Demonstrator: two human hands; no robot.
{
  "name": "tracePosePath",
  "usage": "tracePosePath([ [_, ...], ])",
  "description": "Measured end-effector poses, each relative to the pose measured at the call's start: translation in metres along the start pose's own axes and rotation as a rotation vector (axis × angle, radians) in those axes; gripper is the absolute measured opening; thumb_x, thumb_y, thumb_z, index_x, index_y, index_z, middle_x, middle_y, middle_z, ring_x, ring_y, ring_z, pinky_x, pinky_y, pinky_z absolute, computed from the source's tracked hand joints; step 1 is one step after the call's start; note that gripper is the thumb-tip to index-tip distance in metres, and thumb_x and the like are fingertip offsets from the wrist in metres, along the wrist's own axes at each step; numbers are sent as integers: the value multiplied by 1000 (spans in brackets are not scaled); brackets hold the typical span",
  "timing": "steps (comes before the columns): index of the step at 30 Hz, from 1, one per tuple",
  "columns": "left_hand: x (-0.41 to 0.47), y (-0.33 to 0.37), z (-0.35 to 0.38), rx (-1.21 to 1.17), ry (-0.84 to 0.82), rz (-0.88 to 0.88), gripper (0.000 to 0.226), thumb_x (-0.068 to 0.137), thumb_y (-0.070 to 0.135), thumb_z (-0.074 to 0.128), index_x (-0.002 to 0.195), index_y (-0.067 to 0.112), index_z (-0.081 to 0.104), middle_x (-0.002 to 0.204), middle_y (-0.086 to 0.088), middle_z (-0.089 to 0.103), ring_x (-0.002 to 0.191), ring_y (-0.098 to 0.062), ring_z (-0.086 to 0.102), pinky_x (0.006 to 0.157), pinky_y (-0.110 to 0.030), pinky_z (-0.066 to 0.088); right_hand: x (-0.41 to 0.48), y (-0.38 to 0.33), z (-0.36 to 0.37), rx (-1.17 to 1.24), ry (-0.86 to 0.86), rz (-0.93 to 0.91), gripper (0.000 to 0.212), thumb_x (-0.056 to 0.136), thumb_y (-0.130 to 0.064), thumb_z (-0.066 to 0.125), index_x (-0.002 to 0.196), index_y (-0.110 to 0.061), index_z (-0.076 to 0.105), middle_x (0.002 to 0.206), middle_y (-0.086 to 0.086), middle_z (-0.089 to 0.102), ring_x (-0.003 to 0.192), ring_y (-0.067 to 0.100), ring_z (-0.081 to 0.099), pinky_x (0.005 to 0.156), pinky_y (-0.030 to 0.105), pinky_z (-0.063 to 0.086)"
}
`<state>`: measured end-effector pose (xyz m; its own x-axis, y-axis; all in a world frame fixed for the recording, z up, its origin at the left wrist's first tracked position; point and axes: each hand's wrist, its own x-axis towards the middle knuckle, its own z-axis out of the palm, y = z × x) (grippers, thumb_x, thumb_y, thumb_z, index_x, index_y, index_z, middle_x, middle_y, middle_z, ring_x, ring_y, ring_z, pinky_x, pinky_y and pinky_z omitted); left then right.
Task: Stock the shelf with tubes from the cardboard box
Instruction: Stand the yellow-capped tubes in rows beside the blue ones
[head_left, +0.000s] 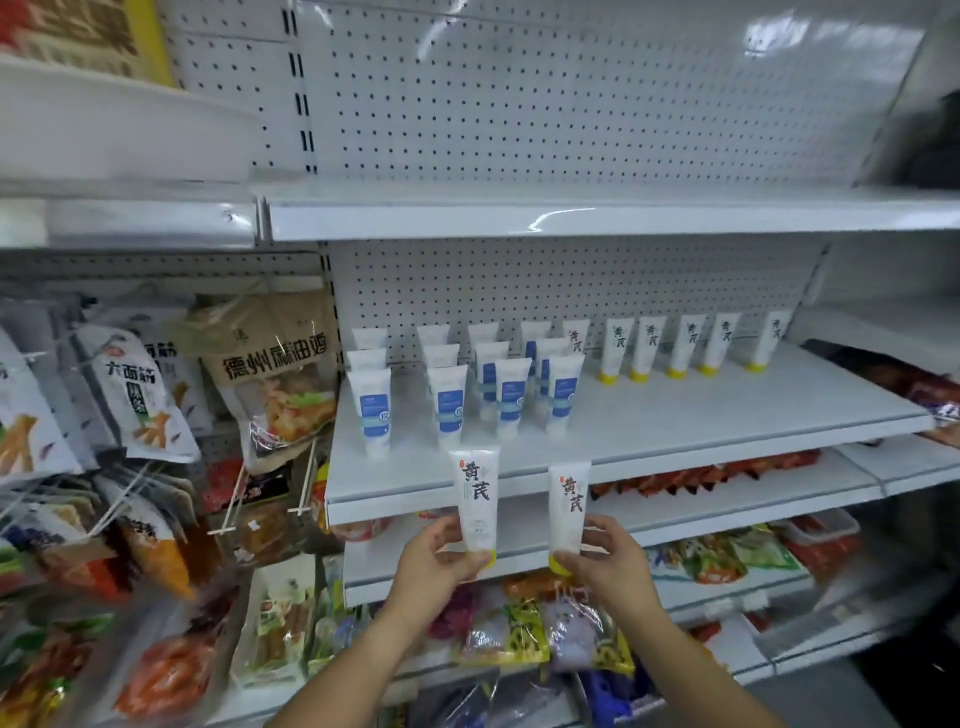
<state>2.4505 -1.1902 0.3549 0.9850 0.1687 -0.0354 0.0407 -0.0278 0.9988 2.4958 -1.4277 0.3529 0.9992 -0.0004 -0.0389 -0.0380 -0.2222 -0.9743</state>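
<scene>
In front of the white middle shelf, held up two white tubes with yellow caps, both upright and cap end down. Gripped the left tube low on its body in the left hand, with thumb and fingers curled round it just above the cap. Gripped the right tube the same way in the right hand, with the thumb near the cap end and the fingers wrapped behind. Held the two side by side, near but not touching, level with the shelf's front lip and not set down on it. Faced a row of matching tubes standing cap down on the shelf along the pegboard at the back right. Faced also a cluster of blue-labelled tubes standing on the left half, just beside that row. Had hanging snack bags to the left and bright packets on the lower shelves beneath both hands.
</scene>
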Motion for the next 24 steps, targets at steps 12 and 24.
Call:
tracePosePath([
  [12, 26, 93, 11, 23, -77, 161, 53, 73, 12, 85, 118, 28, 62, 109, 3, 72, 90, -17, 71, 68, -27, 55, 30, -77, -36, -1, 65, -164, 49, 70, -16, 87, 110, -28, 61, 102, -2, 71, 83, 10, 72, 73, 37, 61],
  [24, 62, 155, 48, 39, -100, 271, 66, 75, 10, 83, 129, 34, 53, 109, 4, 71, 84, -20, 70, 60, -29, 51, 83, -121, -84, 10, 54, -266, 48, 73, -16, 85, 112, -29, 60, 107, -6, 70, 87, 12, 71, 77, 37, 59],
])
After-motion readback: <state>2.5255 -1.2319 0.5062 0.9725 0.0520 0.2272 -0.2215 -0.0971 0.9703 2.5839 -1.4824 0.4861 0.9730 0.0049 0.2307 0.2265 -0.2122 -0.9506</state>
